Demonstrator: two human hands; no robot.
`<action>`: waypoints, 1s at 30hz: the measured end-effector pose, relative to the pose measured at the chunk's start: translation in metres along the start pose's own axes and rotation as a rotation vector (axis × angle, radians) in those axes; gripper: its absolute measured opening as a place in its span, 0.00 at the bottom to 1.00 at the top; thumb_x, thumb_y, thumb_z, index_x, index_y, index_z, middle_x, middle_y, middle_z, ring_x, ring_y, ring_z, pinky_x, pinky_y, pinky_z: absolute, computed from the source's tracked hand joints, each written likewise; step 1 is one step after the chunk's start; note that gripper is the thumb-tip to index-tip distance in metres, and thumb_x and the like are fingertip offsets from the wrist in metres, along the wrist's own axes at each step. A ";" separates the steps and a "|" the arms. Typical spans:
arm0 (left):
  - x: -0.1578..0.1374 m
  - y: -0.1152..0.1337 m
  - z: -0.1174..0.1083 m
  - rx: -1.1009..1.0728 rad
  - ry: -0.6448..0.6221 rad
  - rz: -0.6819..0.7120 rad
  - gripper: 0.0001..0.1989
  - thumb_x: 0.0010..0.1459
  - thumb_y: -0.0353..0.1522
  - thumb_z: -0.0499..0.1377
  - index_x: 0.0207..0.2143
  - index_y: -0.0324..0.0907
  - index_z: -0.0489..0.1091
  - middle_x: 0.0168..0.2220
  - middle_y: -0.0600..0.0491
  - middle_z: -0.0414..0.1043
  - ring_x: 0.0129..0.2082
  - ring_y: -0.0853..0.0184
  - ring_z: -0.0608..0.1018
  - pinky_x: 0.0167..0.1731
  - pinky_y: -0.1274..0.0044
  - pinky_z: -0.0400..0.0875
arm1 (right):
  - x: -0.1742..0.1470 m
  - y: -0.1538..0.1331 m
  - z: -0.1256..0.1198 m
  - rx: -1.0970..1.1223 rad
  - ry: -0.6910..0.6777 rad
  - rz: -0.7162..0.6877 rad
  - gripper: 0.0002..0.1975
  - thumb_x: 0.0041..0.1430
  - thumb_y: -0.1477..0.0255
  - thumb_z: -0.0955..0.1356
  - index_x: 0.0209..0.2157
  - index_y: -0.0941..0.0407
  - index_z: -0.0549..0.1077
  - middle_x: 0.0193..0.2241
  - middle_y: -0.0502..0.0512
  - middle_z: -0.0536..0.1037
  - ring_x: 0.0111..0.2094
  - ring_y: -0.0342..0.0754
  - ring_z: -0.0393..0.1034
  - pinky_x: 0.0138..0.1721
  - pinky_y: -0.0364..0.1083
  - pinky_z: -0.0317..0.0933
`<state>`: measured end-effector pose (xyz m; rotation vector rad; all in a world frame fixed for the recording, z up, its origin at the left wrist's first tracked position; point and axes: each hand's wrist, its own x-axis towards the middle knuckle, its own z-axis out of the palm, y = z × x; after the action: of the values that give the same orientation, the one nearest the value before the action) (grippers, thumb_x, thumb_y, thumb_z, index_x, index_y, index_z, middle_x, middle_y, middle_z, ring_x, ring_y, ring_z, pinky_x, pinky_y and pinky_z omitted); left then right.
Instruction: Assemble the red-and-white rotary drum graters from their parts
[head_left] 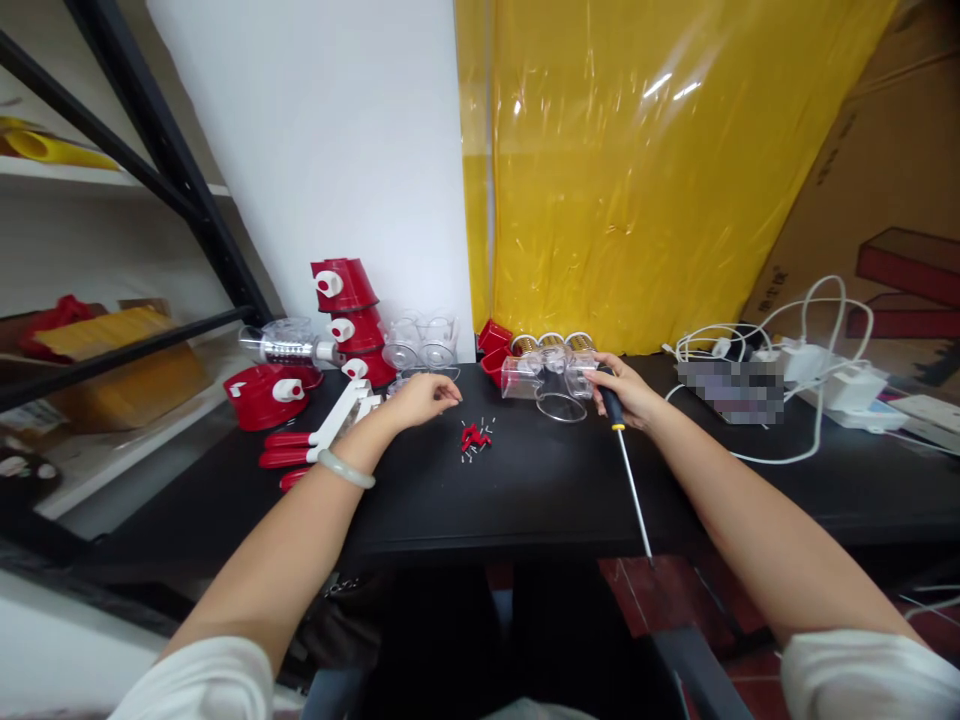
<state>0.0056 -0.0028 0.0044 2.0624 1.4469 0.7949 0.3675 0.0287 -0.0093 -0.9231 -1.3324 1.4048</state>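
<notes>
In my right hand [626, 390] is a screwdriver [632, 490] with a dark handle and a yellow band; its long shaft slants down past the table's front edge. The fingers of this hand also touch a clear plastic tube-shaped housing [525, 378], which lies on its side. My left hand [424, 400] hovers over the table with bent fingers a little apart, and nothing shows in them. Just right of it lie small red plastic pieces [474, 437] with several screws [484, 449] scattered around them. Behind my left hand are clear plastic housings [421, 342].
Red bases with white knobs [352, 325] stand stacked at the left, near red-and-white handles [330, 425]. Grater drums [551, 342] and red parts [493, 350] sit at the back. White cables and chargers [817, 375] crowd the right. A black shelf frame [150, 110] rises at left.
</notes>
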 end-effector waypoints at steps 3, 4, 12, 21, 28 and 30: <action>-0.002 -0.001 0.004 0.150 -0.070 0.106 0.04 0.47 0.31 0.66 0.29 0.41 0.75 0.30 0.52 0.77 0.32 0.66 0.76 0.38 0.74 0.69 | 0.002 0.003 0.000 -0.008 0.011 0.006 0.30 0.42 0.62 0.76 0.45 0.50 0.61 0.14 0.38 0.67 0.13 0.39 0.61 0.13 0.38 0.62; -0.003 -0.001 0.005 0.188 -0.089 0.135 0.04 0.47 0.31 0.65 0.29 0.41 0.75 0.30 0.52 0.77 0.32 0.66 0.76 0.38 0.74 0.69 | 0.001 0.003 0.001 -0.014 0.006 0.015 0.29 0.43 0.63 0.76 0.44 0.51 0.61 0.14 0.38 0.67 0.12 0.39 0.61 0.13 0.38 0.62; -0.006 -0.003 0.009 0.367 -0.170 0.241 0.04 0.53 0.32 0.62 0.32 0.41 0.73 0.33 0.51 0.75 0.33 0.65 0.74 0.36 0.76 0.66 | -0.005 0.005 0.012 -0.053 -0.048 0.065 0.29 0.45 0.65 0.76 0.47 0.51 0.62 0.14 0.39 0.67 0.12 0.40 0.61 0.12 0.39 0.61; -0.005 -0.004 0.016 0.430 -0.168 0.277 0.03 0.57 0.31 0.58 0.33 0.42 0.71 0.35 0.52 0.70 0.34 0.66 0.73 0.36 0.76 0.65 | -0.006 0.003 0.012 -0.088 -0.099 0.070 0.31 0.47 0.66 0.75 0.50 0.51 0.60 0.15 0.40 0.69 0.13 0.40 0.63 0.14 0.39 0.64; -0.003 -0.009 0.020 0.456 -0.143 0.268 0.04 0.57 0.31 0.57 0.32 0.42 0.70 0.33 0.51 0.69 0.33 0.65 0.72 0.36 0.75 0.66 | -0.009 -0.001 0.014 -0.094 -0.141 0.080 0.32 0.49 0.67 0.75 0.53 0.51 0.59 0.16 0.41 0.69 0.13 0.40 0.64 0.15 0.40 0.65; -0.002 -0.010 0.020 0.450 -0.135 0.270 0.04 0.58 0.31 0.56 0.31 0.41 0.70 0.33 0.51 0.70 0.33 0.65 0.73 0.36 0.75 0.66 | -0.009 -0.002 0.014 -0.095 -0.136 0.081 0.32 0.50 0.67 0.75 0.53 0.51 0.59 0.16 0.41 0.69 0.13 0.40 0.64 0.14 0.40 0.64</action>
<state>0.0127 -0.0031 -0.0175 2.6352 1.3838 0.4385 0.3572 0.0164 -0.0066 -0.9682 -1.4889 1.4994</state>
